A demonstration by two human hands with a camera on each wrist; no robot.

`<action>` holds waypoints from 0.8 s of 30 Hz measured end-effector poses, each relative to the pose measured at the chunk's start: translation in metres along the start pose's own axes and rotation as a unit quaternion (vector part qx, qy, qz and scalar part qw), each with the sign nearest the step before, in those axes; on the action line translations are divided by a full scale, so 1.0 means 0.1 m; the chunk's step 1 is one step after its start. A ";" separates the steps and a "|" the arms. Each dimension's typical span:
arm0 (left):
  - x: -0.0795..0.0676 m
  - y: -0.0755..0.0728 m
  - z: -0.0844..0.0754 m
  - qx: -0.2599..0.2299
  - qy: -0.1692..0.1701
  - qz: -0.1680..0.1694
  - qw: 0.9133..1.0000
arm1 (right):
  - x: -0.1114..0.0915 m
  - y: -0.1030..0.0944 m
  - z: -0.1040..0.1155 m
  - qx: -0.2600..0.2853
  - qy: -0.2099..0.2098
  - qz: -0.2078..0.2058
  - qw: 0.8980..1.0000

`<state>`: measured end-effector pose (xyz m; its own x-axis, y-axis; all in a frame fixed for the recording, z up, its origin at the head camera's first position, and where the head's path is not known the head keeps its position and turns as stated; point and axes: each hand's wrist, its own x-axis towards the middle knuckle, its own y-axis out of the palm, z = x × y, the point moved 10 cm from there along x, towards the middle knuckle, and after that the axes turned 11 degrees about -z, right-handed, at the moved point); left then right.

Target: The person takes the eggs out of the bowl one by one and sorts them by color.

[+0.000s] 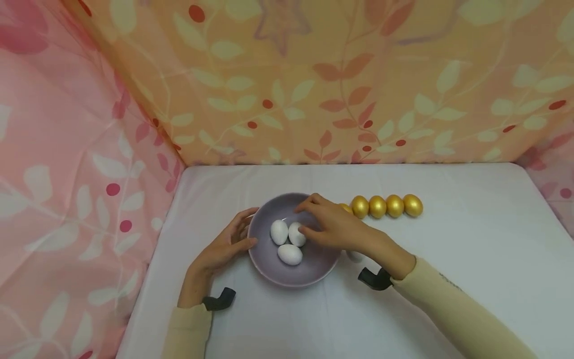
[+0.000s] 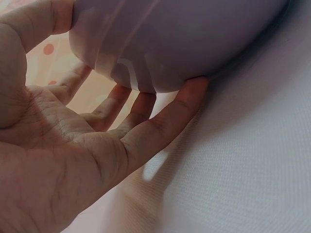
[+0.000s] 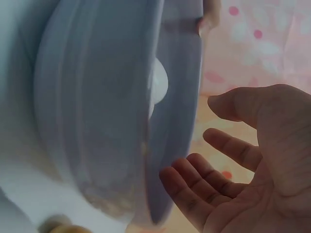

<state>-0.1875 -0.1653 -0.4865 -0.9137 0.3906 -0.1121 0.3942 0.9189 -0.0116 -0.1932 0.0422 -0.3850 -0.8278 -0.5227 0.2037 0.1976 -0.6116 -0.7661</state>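
A purple bowl [image 1: 293,276] stands on the white-covered table with three white eggs [image 1: 290,254] inside, grouped around its middle. My left hand [image 1: 226,244] holds the bowl's left side. In the left wrist view, the thumb and curved fingers [image 2: 167,119] touch its outer wall. Over the bowl's right rim reaches my right hand [image 1: 334,224], thumb and fingers apart and loosely bent. The right wrist view shows nothing between that hand's fingers [image 3: 194,187]. One white egg [image 3: 160,82] shows past the rim there.
Several gold eggs [image 1: 377,207] form a row behind and right of the bowl, the leftmost partly hidden by my right hand. A pale rounded object [image 1: 356,256] lies beside the bowl under my right wrist. Patterned cloth [image 1: 287,99] walls the table's back and sides.
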 end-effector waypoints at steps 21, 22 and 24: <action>-0.02 0.04 0.00 -0.015 0.001 0.012 1.000 | 0.42 0.45 0.23 -0.111 -0.038 0.122 0.986; -0.02 0.04 0.00 -0.015 0.001 0.012 1.000 | 0.44 0.46 0.22 -0.116 -0.036 0.127 0.985; -0.01 0.04 -0.01 -0.017 0.002 0.012 1.000 | 0.47 0.49 0.21 -0.123 -0.034 0.133 0.983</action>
<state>-0.1850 -0.1621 -0.4852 -0.9042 0.4132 -0.1078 0.4130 0.9104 0.0250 -0.2117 -0.0250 -0.4004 -0.7248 -0.6889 0.0099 0.2633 -0.2902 -0.9200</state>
